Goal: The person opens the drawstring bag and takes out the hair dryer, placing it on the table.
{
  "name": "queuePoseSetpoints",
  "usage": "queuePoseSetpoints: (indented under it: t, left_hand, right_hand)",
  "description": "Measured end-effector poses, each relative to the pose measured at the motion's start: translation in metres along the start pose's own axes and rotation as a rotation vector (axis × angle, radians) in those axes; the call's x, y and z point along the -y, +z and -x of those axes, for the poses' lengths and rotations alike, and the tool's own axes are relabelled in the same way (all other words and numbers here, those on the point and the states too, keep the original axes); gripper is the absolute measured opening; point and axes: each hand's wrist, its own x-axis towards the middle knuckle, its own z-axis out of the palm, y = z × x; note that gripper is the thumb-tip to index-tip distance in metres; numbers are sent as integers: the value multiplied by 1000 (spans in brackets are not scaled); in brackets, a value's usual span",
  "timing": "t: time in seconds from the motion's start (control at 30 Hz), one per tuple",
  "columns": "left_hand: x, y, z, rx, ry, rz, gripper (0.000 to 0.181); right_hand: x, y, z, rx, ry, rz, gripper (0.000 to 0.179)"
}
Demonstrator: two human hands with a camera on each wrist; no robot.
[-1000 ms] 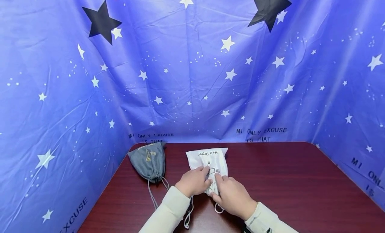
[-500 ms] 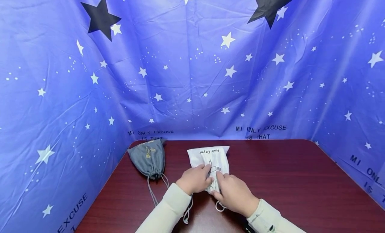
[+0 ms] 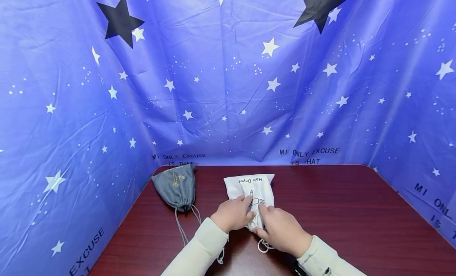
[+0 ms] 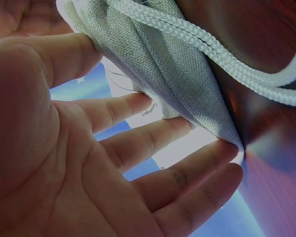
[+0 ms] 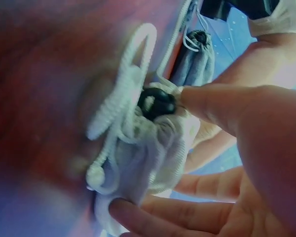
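Observation:
A white cloth drawstring bag, printed "Hair Dryer", lies on the table between both hands. My left hand rests on its left side; in the left wrist view its outstretched fingers lie along the cloth. From the right, my right hand touches the bag, index finger on top and thumb near the gathered end. A black round thing shows at that end in the right wrist view, beside the thumb. White cords trail toward the near side. The bag's contents are hidden.
A grey drawstring bag with gold print lies at the back left, its cords pointing nearer. The dark red table is enclosed by blue star-printed cloth at the back and sides.
Both hands and the white bag have shifted slightly to the right. The white cord on the right has moved along with them. The grey bag stays in place.

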Motion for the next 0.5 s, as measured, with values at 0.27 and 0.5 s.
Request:
queuePoseSetpoints:
  t: [0.27, 0.5]
  left_hand:
    - [-5, -2, 3, -1, 14, -20, 57]
    - [-11, -5, 5, -11, 26, -23, 58]
  right_hand:
    - [-3, -11, 0, 36, -35, 4, 53]
    - [-5, -17, 1, 60, -48, 9, 55]
